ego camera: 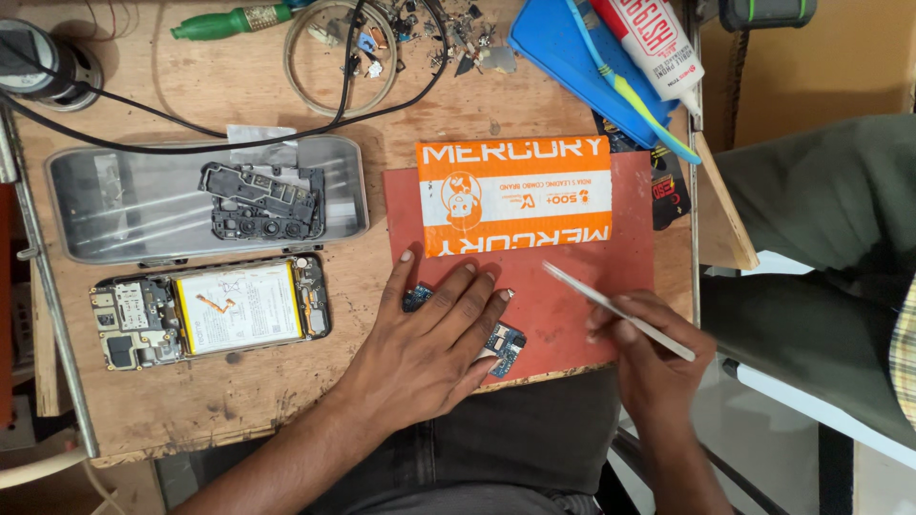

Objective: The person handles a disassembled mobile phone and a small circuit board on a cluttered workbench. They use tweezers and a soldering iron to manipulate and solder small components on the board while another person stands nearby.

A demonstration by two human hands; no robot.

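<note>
Circuit board (504, 345): on the red mat (572, 315), under my flat, spread left hand (434, 339). Tweezers (615, 310): pinched in my right hand (649, 348), over the mat's right edge.

Left hand (434, 339): lies flat, palm down, fingers spread, pressing on a small blue circuit board (503, 345) whose corners show beside the fingers.
Right hand (647, 351): grips metal tweezers (615, 310), tips pointing up and left, above the mat.
Mat (572, 315): red, rectangular, lying on the wooden table (239, 391).
Packet (515, 194): orange and white, flat, on the mat's upper part.
Opened phone (210, 310): back off, white battery showing, left of the left hand.
Metal tray (114, 200): above the phone, holding a black plastic frame (262, 200).
Blue tray (563, 57): top right, with a toothbrush (630, 91) and a white tube (654, 43) across it.
Cables (191, 129): black, running over the table's top.
</note>
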